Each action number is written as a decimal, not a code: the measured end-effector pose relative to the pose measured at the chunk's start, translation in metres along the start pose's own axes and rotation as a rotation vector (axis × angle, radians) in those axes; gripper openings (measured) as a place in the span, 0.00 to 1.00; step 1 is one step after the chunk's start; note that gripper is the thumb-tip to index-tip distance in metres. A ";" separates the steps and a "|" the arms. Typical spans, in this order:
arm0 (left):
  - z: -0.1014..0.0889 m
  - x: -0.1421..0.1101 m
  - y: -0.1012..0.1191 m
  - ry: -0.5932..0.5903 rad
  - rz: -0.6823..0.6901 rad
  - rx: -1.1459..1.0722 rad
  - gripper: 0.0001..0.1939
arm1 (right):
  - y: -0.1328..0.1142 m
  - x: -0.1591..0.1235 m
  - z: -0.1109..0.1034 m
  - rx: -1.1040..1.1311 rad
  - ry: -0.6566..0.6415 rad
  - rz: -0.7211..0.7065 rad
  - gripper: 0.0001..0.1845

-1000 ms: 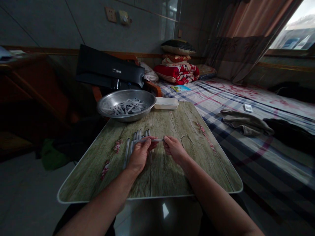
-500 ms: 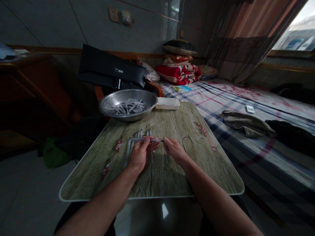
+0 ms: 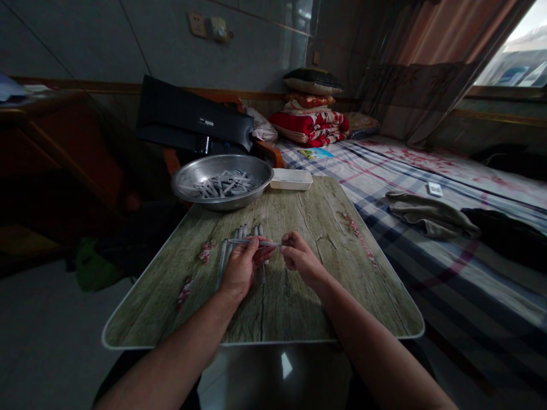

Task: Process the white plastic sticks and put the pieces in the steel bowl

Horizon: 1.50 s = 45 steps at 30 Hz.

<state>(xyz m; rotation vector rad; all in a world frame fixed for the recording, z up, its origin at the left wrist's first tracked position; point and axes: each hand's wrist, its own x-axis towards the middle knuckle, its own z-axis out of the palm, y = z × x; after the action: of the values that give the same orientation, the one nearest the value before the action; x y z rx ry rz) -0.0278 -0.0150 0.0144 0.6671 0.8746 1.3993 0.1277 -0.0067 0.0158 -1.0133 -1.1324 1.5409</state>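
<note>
A slim, pale, pen-like tube (image 3: 268,244) lies nearly level above the table, pinched in my left hand (image 3: 240,270) between thumb and fingers. At the tube's right end is my right hand (image 3: 302,259), its fingers curled and its thumb side at the tip. Whether those fingers hold a small part is hidden. Several similar tubes (image 3: 223,261) with dark ends lie lengthwise on the table (image 3: 299,307), partly beneath my left hand. Toward the far left of the table, a metal basin (image 3: 226,204) contains a heap of pale and dark slim pieces (image 3: 226,183).
A white plastic tray (image 3: 291,181) stands right of the basin at the table's far edge. Behind the basin, a black monitor (image 3: 188,117) leans on a chair. The bed (image 3: 363,171) with a checked sheet runs along the right, bearing folded bedding (image 3: 311,125) and clothing (image 3: 427,213).
My right hand's fingers have shifted at the tube's end, with the index finger now raised and more curled. My left hand and the tube stay almost in place.
</note>
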 end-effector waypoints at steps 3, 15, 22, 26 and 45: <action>-0.001 0.001 -0.001 0.007 0.003 -0.004 0.19 | 0.000 0.000 0.000 0.022 0.033 0.022 0.17; 0.001 -0.002 0.000 0.011 0.020 0.007 0.20 | -0.002 -0.001 0.000 0.045 0.023 0.058 0.18; 0.001 -0.002 -0.001 0.001 0.024 -0.011 0.20 | 0.002 0.005 0.001 -0.087 0.018 0.055 0.24; -0.001 0.000 -0.002 0.032 0.006 -0.063 0.18 | 0.005 0.004 0.002 -0.125 0.023 -0.061 0.17; 0.003 -0.006 0.002 0.020 0.126 0.092 0.17 | -0.012 -0.002 -0.002 0.203 -0.128 0.247 0.15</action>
<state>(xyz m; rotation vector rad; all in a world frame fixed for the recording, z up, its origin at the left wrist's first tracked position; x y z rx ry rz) -0.0264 -0.0210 0.0186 0.7909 0.9310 1.4869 0.1325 -0.0071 0.0270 -0.9537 -0.9387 1.8998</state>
